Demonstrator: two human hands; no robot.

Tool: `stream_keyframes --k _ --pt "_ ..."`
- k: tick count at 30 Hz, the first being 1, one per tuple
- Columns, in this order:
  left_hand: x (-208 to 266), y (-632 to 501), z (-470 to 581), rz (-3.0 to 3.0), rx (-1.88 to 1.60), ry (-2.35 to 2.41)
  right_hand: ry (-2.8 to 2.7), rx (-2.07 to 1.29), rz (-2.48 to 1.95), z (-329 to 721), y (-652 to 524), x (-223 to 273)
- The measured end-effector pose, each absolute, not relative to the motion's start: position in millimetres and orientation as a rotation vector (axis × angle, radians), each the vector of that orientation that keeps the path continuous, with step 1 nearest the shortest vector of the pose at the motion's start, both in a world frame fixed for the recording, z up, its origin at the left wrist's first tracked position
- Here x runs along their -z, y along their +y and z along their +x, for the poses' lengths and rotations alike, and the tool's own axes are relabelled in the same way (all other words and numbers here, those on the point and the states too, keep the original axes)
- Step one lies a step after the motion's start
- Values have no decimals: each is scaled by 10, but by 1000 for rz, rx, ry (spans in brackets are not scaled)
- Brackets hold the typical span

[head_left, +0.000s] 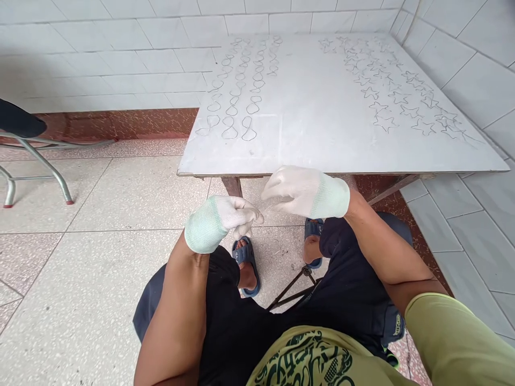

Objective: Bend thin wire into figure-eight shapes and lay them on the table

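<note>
Both hands wear white knit gloves with pale green cuffs and meet in front of the table's near edge, above my lap. My left hand point(240, 215) is closed, thumb and fingers pinching a thin wire point(265, 209). Close to its right, my right hand point(295, 192) is bent over with its fingers pressed together on the same wire. Only a short, fine stretch of the wire shows between the hands; its shape is mostly hidden by the gloves.
On the white table point(306, 145) lie rows of twisted wire loops point(249, 128) at left and several wire stars point(385, 124) at right. A metal-legged stool point(44, 155) stands at far left. Tiled walls close off the back and right. A dark folding stand point(295, 287) is between my feet.
</note>
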State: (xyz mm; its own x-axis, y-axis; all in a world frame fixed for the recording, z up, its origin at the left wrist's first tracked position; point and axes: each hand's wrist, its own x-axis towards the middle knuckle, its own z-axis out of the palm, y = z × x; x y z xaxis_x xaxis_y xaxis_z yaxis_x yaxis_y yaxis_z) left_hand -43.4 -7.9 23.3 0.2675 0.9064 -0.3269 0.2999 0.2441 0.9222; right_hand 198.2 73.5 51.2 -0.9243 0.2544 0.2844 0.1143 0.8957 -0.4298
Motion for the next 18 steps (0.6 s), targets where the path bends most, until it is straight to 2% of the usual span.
stream_keyframes --k 7,15,18 --pt "-253 -73 -395 1304 -599 1308 -2831 -525 -149 1936 725 -493" --pt "-284 -86 -345 1260 -559 1331 -2804 -646 -171 1928 704 -465" --pt "-240 -106 -341 1177 -685 1259 -2832 -742 -226 1921 695 -501"
